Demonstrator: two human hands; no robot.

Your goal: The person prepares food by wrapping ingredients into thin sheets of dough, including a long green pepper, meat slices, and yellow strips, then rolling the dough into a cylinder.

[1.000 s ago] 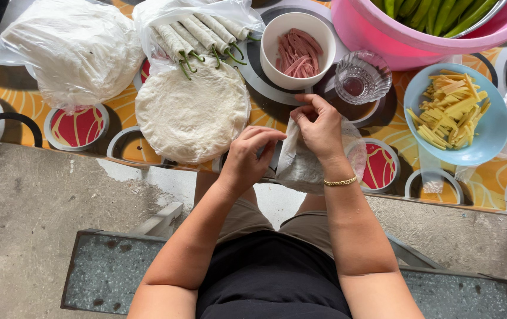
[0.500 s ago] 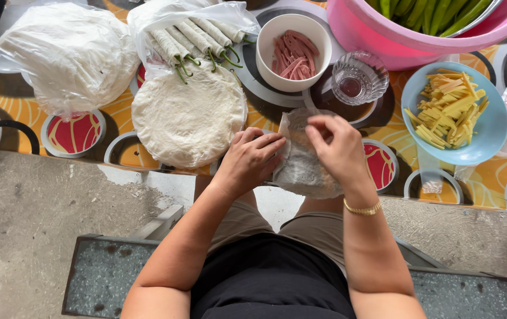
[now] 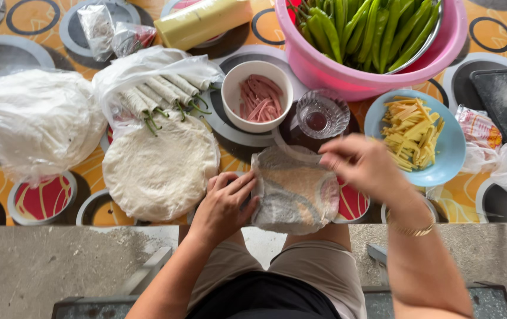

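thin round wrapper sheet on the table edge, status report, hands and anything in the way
Left hand flat on thin translucent round wrapper sheet, pinning its left edge. Right hand blurred above its right edge, grip unclear. Small clear glass bowl just beyond the sheet.

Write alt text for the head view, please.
The left hand presses a thin wrapper flat at the table edge while the right hand lifts its far corner; a wrapper stack lies beside it.

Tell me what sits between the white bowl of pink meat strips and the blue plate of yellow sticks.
In the head view, a small clear glass dish sits between the white bowl and the blue plate.
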